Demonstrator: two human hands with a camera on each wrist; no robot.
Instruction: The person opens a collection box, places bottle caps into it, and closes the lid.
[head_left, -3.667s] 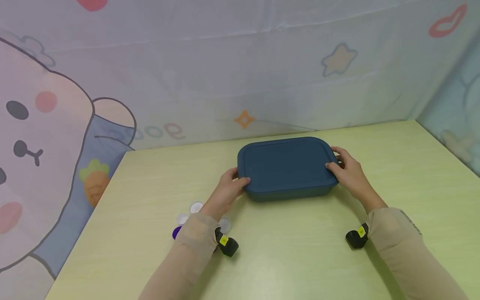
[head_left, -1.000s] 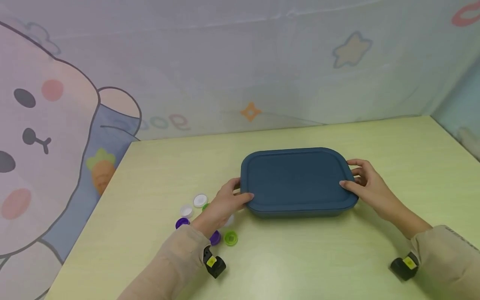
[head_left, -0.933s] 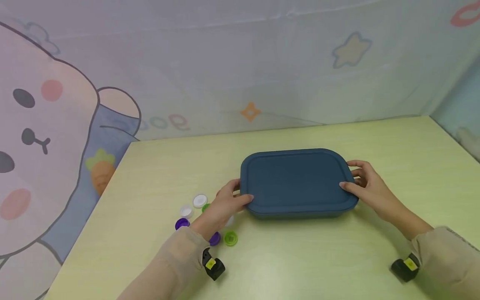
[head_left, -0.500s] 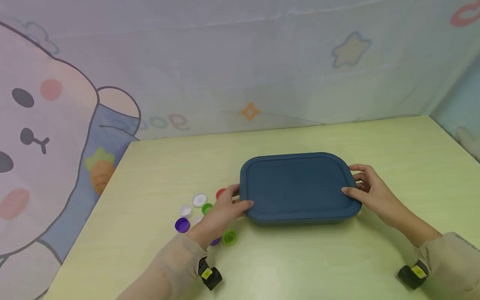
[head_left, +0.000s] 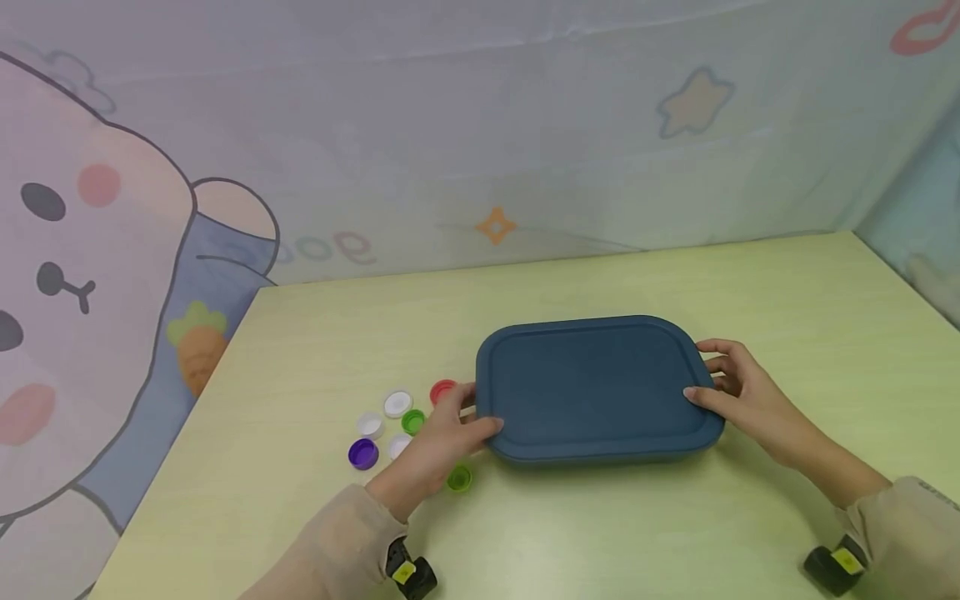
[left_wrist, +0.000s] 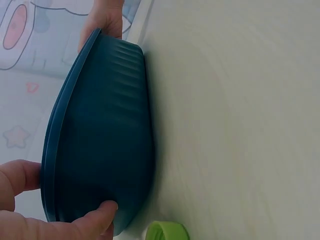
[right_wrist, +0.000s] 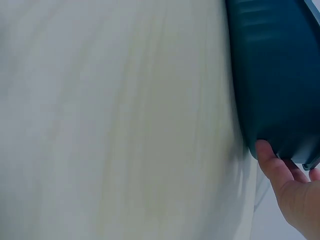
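A dark blue rectangular storage box (head_left: 596, 387) with rounded corners and a flat lid sits level between both hands. My left hand (head_left: 442, 437) grips its left end, thumb on the lid's edge and fingers against the side below. At the opposite end my right hand (head_left: 753, 396) holds it the same way, thumb on the lid and fingers curled round the side. In the left wrist view the ribbed side wall of the box (left_wrist: 107, 120) shows close to the tabletop. The right wrist view has fingers (right_wrist: 272, 162) against the lower side of the box (right_wrist: 280, 85).
Several small bottle caps lie beside and partly behind my left hand: a purple cap (head_left: 363, 454), a red cap (head_left: 442, 392), a green cap (head_left: 413, 422) and white ones. A lime-green cap (left_wrist: 169, 231) lies close to the box. A printed curtain (head_left: 525, 125) hangs behind the table (head_left: 600, 533).
Both hands have brought the box toward the near side of the table and, compared with the oldest frame, slightly rightward. More caps show beside my left hand. The grip looks unchanged.
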